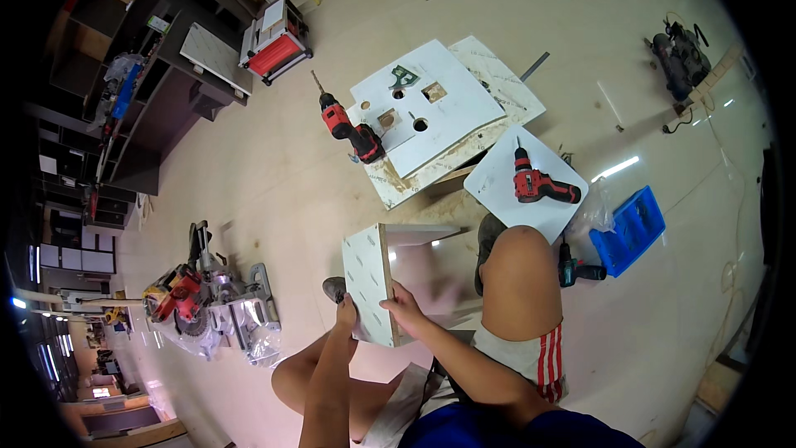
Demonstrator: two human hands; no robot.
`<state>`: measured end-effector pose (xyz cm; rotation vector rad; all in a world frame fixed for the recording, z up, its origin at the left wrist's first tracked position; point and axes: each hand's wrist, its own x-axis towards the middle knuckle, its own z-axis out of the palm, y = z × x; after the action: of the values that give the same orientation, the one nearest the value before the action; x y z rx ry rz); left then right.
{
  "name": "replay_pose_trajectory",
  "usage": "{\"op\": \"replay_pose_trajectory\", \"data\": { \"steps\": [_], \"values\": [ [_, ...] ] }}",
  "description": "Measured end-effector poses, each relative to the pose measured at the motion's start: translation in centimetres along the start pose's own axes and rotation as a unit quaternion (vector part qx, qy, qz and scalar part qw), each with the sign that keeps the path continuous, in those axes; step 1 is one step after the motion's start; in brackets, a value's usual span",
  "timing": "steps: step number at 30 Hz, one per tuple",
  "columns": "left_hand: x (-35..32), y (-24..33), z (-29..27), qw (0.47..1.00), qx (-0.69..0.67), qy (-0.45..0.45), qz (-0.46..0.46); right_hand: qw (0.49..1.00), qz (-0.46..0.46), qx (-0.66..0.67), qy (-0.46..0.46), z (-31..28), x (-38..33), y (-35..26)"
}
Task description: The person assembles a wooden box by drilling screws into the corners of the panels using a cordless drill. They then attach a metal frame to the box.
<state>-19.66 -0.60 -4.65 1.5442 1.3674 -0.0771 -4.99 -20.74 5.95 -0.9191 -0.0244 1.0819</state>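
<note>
Got my left hand [347, 315] and right hand [404, 309] clamped on this white patterned board [365, 278], one per side, held near, right in front of me, red drill [537, 187] on a white panel [497, 187] farther right, second drill [340, 120] far off on stacked boards [464, 108], miter saw [187, 297] left

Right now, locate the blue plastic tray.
In the head view, the blue plastic tray is on the right, on the floor, between the white board and clear plastic on its left and open floor beyond.
</note>
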Motion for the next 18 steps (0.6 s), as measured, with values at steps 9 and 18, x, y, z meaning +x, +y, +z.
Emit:
{"op": "replay_pose_trajectory", "data": {
  "steps": [9, 18],
  "values": [
    [5.5, -5.0, 5.2, 0.989, -0.134, -0.038, -0.051, 0.989, -0.026, -0.144, 0.018, -1.1, 1.8, 2.5],
    [12.0, -13.0, 9.8, 0.979, -0.089, 0.004, -0.183, 0.972, 0.119, -0.2, 0.004, -3.3, 4.2, 9.6]
  ]
}}
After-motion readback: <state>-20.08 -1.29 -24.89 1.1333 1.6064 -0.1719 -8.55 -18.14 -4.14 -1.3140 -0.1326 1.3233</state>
